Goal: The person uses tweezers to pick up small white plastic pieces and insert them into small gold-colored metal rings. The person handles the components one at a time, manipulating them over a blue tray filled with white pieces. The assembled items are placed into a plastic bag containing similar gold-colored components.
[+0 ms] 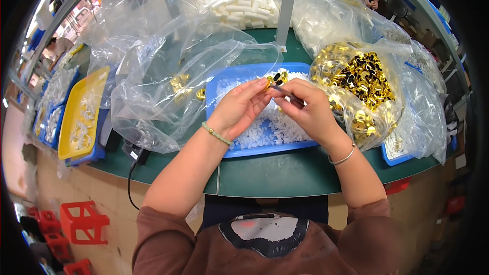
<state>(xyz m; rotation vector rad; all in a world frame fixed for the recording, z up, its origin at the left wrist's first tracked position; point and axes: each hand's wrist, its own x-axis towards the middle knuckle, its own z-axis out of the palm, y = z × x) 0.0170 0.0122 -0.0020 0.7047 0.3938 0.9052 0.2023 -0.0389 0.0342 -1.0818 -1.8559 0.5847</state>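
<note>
Above the blue tray (275, 149) my two hands meet. My left hand (238, 107) pinches a small shiny gold part (268, 83) between thumb and fingertips. In my right hand (311, 108) is a slim dark tool (283, 91), its tip at the gold part; its exact kind I cannot make out. Just beyond the fingertips are more gold and black pieces (280, 76). Small white plastic pieces (272, 132) lie heaped in the tray under my hands. To the right, a clear plastic bag (396, 66) gapes, full of gold parts (361, 81).
Left of the tray sprawls a large clear bag (153, 97) with a few gold parts. A yellow tray (65, 137) stands further left, near a black adapter (135, 154) with its cable. White cylinders (249, 10) are piled behind a metal post (286, 10). Red stools (84, 221) stand on the floor.
</note>
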